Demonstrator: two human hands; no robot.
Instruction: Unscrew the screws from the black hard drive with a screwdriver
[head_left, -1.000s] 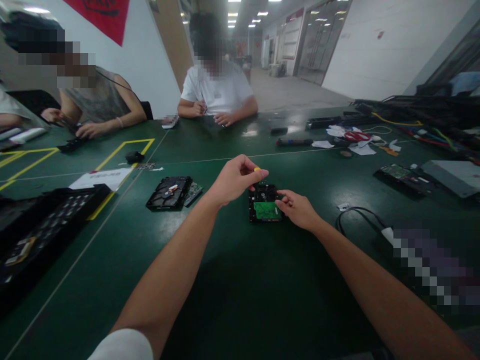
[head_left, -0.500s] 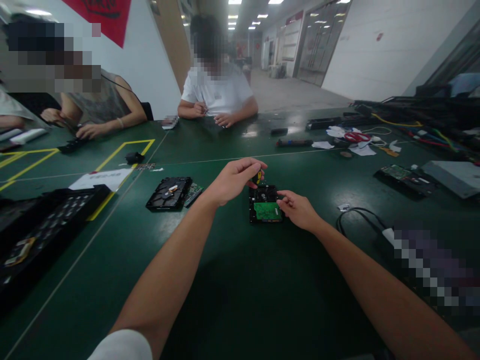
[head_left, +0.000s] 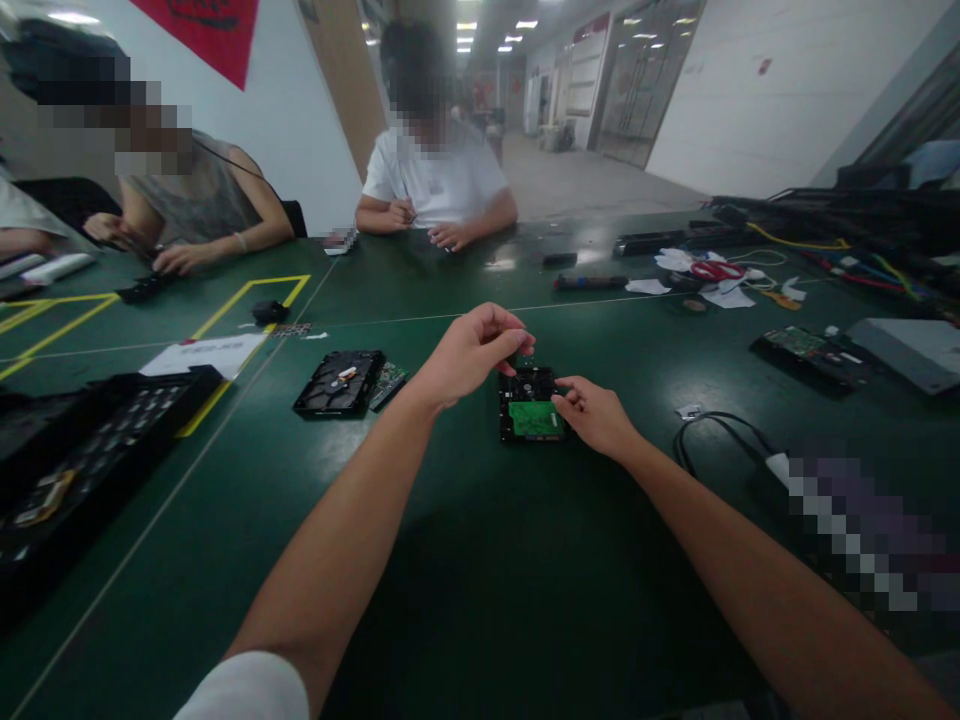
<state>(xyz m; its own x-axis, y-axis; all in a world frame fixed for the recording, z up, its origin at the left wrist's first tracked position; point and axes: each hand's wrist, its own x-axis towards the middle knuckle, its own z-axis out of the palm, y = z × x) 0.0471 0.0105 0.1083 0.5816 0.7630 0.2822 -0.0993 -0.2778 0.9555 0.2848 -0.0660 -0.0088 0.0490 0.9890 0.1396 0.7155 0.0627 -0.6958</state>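
Observation:
A hard drive with a green circuit board lies on the table in front of me, board side up. My right hand grips its right edge between thumb and fingers. Above the drive's far left corner, my left hand is closed round a small screwdriver, whose yellow and black handle showed a moment before and is now almost wholly hidden by the fingers. I cannot see the screwdriver's tip. To the left lies another black drive with a loose circuit board beside it.
At the left stands a black tray with parts. A third drive and a grey metal box are at the right, near a black cable. A marker-like tube lies farther back. Two people work across the green table.
My left hand has turned a little, so the yellow handle is now covered by the fingers. The right hand stays on the drive's edge.

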